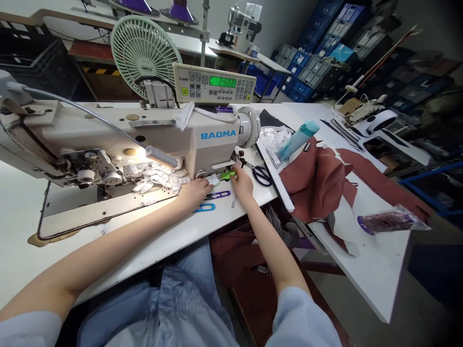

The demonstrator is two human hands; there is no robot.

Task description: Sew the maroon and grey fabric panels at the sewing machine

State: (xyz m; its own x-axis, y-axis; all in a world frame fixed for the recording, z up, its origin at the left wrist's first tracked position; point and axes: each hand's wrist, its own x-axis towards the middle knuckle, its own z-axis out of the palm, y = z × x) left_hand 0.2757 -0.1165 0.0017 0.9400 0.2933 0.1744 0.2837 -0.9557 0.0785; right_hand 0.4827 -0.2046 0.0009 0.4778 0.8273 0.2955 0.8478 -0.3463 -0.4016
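My left hand [195, 193] lies in front of the sewing machine [159, 137], its fingers closed at a small white strip [213, 180]. To its right, my right hand [242, 184] pinches the end of a small bright green piece [227, 175], whose exact kind I cannot make out. The strip and the green piece meet between the hands. Purple thread snips [218, 195] and blue thread snips [204, 207] lie just in front of my left hand. Dark-handled scissors [262, 176] rest to the right of my right hand. White gathered strips [161, 177] are heaped left of my left hand.
A control panel [217, 83] with a green display and a pale green fan [144, 55] stand behind the machine. On the right are a teal bottle [299, 139], reddish-brown material [314, 180] and a wrapped thread spool [390, 221]. Crates [311, 72] are stacked at the back.
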